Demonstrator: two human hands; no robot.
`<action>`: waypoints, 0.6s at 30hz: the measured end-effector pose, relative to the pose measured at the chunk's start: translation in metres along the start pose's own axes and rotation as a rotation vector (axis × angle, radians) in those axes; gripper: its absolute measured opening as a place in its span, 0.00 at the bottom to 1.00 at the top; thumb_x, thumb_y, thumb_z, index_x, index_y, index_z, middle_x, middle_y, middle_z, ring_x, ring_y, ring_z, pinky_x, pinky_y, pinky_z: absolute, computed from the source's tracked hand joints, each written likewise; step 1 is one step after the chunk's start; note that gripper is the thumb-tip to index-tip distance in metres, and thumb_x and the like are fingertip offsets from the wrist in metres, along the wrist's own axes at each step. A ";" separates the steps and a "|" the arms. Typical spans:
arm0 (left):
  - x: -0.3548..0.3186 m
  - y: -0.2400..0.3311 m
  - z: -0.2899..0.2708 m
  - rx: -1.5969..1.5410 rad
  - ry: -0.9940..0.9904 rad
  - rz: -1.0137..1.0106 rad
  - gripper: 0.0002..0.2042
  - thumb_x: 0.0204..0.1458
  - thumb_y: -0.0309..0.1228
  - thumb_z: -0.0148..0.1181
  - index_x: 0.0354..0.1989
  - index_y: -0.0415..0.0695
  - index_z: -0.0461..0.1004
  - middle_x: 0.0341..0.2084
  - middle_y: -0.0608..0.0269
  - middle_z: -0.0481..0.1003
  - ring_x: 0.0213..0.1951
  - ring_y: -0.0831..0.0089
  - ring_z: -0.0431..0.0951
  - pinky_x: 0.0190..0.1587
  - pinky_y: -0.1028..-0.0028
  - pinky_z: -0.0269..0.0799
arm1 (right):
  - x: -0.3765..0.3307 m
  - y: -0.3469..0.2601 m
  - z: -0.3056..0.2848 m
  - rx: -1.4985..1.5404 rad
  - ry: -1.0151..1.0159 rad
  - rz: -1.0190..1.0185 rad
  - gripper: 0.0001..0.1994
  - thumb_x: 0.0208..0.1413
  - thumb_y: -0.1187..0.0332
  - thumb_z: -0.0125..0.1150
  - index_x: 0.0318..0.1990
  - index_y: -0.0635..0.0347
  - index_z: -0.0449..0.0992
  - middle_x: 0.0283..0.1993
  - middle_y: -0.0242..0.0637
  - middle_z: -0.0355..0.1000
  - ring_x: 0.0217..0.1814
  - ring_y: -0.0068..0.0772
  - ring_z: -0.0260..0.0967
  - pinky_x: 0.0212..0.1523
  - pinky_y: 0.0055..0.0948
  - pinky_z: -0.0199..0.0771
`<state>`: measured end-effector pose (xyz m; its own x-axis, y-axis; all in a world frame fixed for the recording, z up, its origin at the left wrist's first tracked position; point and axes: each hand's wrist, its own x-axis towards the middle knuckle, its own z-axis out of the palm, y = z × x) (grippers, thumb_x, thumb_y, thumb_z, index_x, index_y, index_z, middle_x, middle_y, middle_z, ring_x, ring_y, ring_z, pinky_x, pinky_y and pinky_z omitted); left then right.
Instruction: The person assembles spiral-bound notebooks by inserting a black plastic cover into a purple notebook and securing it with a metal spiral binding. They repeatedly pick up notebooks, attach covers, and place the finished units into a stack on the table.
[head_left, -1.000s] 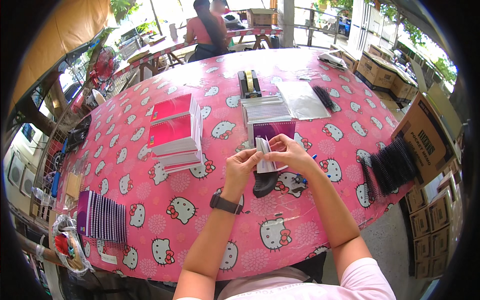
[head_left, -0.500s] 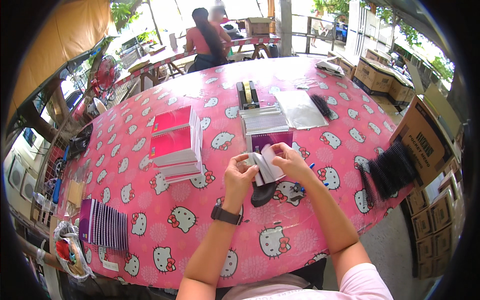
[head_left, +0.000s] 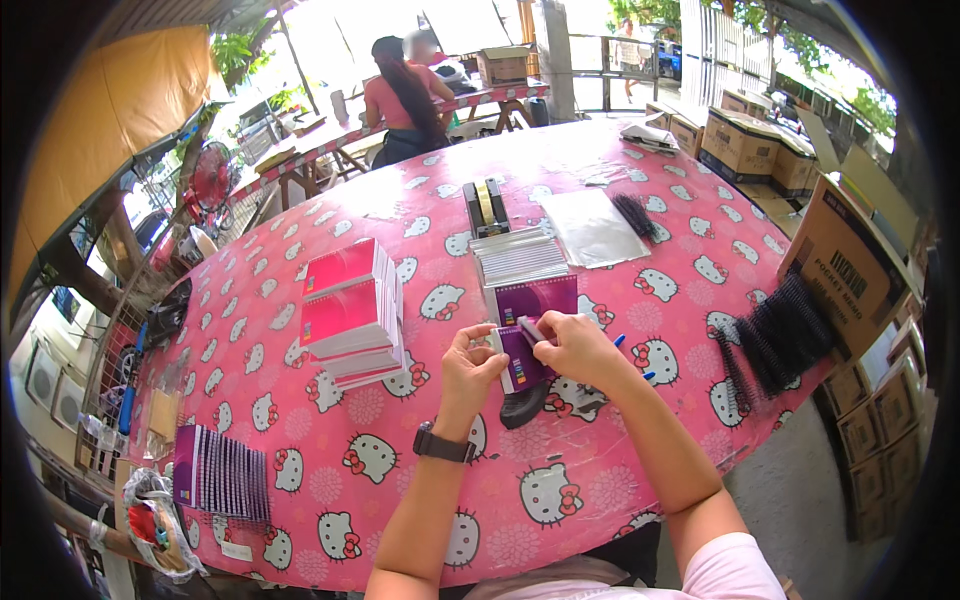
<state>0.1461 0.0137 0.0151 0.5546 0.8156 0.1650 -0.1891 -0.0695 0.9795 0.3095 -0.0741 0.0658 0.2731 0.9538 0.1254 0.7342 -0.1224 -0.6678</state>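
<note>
A small purple notebook [head_left: 522,365] is held cover up above the table, its white page edges showing on the left. My left hand [head_left: 472,365] has closed on its left side, thumb and fingers pinching the edge. At its top edge, my right hand [head_left: 578,345] has its fingers pressed together around a small greyish piece that I cannot make out. A dark, rounded object [head_left: 523,408] lies under the notebook, partly hidden. Just behind my hands is a row of purple notebooks [head_left: 537,297], their white page edges toward the back.
Pink notebooks [head_left: 345,312] stand stacked on the left; coil-bound purple ones [head_left: 222,475] are at the near left. A tape dispenser [head_left: 487,208], clear plastic sleeves [head_left: 597,230] and black coils [head_left: 783,340] lie on the patterned table [head_left: 400,510]. Cartons [head_left: 740,150] line the right; two people sit beyond.
The fanned white pages have closed, and the purple cover now faces up. My right hand has moved from the loose pages to the notebook's top edge. The left stays at its left side.
</note>
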 end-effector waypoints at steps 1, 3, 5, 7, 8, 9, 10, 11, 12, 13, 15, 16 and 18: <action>0.001 -0.001 -0.001 0.019 0.004 0.009 0.21 0.46 0.18 0.58 0.51 0.34 0.64 0.29 0.56 0.78 0.29 0.77 0.78 0.31 0.79 0.76 | -0.003 -0.002 0.000 -0.070 0.065 0.018 0.15 0.46 0.68 0.56 0.40 0.67 0.73 0.34 0.53 0.75 0.39 0.52 0.75 0.40 0.43 0.75; 0.004 0.000 0.000 0.057 0.005 0.024 0.21 0.46 0.18 0.57 0.51 0.34 0.64 0.29 0.56 0.78 0.29 0.77 0.78 0.31 0.78 0.76 | -0.010 0.006 -0.001 -0.081 0.143 0.003 0.13 0.46 0.69 0.55 0.39 0.66 0.73 0.34 0.54 0.75 0.39 0.56 0.74 0.40 0.45 0.74; 0.008 0.006 -0.001 0.043 0.028 0.036 0.21 0.46 0.18 0.56 0.52 0.34 0.64 0.29 0.55 0.78 0.29 0.77 0.78 0.32 0.78 0.75 | -0.015 0.020 -0.008 -0.061 0.240 0.034 0.12 0.48 0.70 0.53 0.40 0.65 0.73 0.32 0.54 0.74 0.38 0.54 0.74 0.38 0.44 0.74; 0.016 0.009 -0.008 0.087 0.077 0.075 0.21 0.46 0.17 0.55 0.52 0.35 0.65 0.29 0.56 0.78 0.29 0.79 0.77 0.31 0.79 0.74 | -0.021 0.039 -0.019 -0.011 0.335 0.088 0.12 0.52 0.71 0.52 0.43 0.63 0.73 0.28 0.51 0.74 0.35 0.45 0.76 0.35 0.40 0.73; 0.030 0.006 -0.011 0.135 0.106 0.106 0.21 0.46 0.17 0.55 0.52 0.36 0.65 0.28 0.57 0.78 0.28 0.80 0.76 0.30 0.81 0.72 | -0.026 0.046 -0.029 0.037 0.365 0.121 0.12 0.52 0.72 0.51 0.44 0.63 0.72 0.29 0.49 0.74 0.34 0.41 0.76 0.34 0.37 0.74; 0.043 0.003 -0.015 0.181 0.140 0.136 0.21 0.46 0.16 0.54 0.52 0.37 0.66 0.27 0.59 0.78 0.28 0.82 0.75 0.29 0.82 0.71 | -0.033 0.051 -0.042 0.082 0.389 0.152 0.12 0.52 0.74 0.50 0.45 0.63 0.71 0.30 0.46 0.74 0.34 0.36 0.76 0.33 0.35 0.75; 0.056 0.002 -0.016 0.213 0.128 0.144 0.20 0.47 0.17 0.55 0.52 0.39 0.67 0.28 0.58 0.78 0.29 0.81 0.76 0.31 0.81 0.72 | -0.038 0.057 -0.053 0.123 0.416 0.180 0.13 0.53 0.75 0.49 0.46 0.64 0.71 0.30 0.43 0.75 0.33 0.32 0.76 0.33 0.33 0.76; 0.068 -0.007 -0.018 0.258 0.145 0.185 0.21 0.47 0.17 0.55 0.52 0.39 0.66 0.28 0.58 0.78 0.29 0.80 0.76 0.31 0.80 0.73 | -0.043 0.067 -0.057 0.312 0.459 0.164 0.13 0.53 0.75 0.49 0.46 0.65 0.71 0.31 0.42 0.75 0.32 0.30 0.76 0.32 0.31 0.76; 0.083 -0.020 -0.019 0.301 0.156 0.227 0.21 0.47 0.18 0.56 0.52 0.38 0.66 0.28 0.58 0.78 0.28 0.78 0.77 0.31 0.79 0.73 | -0.051 0.077 -0.059 0.498 0.505 0.150 0.13 0.54 0.75 0.48 0.46 0.66 0.71 0.32 0.41 0.75 0.31 0.29 0.75 0.31 0.28 0.75; 0.093 -0.029 -0.022 0.351 0.170 0.273 0.21 0.47 0.18 0.57 0.52 0.38 0.66 0.27 0.58 0.78 0.28 0.77 0.77 0.31 0.78 0.74 | -0.057 0.080 -0.058 0.692 0.545 0.129 0.13 0.54 0.76 0.48 0.46 0.68 0.71 0.34 0.40 0.76 0.30 0.27 0.75 0.31 0.26 0.75; 0.092 -0.053 -0.031 0.581 0.261 0.251 0.22 0.45 0.19 0.59 0.52 0.38 0.66 0.32 0.58 0.78 0.31 0.75 0.77 0.35 0.76 0.73 | -0.067 0.077 -0.054 0.745 0.530 0.115 0.14 0.54 0.77 0.47 0.47 0.68 0.71 0.35 0.37 0.75 0.32 0.22 0.74 0.29 0.22 0.74; 0.088 -0.058 -0.034 0.702 0.303 0.237 0.23 0.44 0.20 0.60 0.52 0.38 0.67 0.34 0.58 0.77 0.33 0.74 0.77 0.37 0.76 0.73 | -0.071 0.075 -0.050 0.777 0.523 0.112 0.14 0.54 0.77 0.47 0.47 0.69 0.71 0.36 0.35 0.75 0.32 0.19 0.73 0.29 0.20 0.73; 0.081 -0.062 -0.039 0.745 0.412 0.334 0.24 0.43 0.20 0.62 0.52 0.38 0.67 0.40 0.55 0.76 0.38 0.71 0.76 0.40 0.73 0.73 | -0.075 0.070 -0.039 0.765 0.514 0.059 0.14 0.53 0.77 0.48 0.48 0.68 0.71 0.35 0.35 0.75 0.31 0.21 0.73 0.27 0.22 0.72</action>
<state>0.1716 0.1066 -0.0369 0.2051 0.8169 0.5390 0.3638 -0.5749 0.7329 0.3647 -0.1649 0.0386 0.6741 0.6900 0.2637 0.1498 0.2218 -0.9635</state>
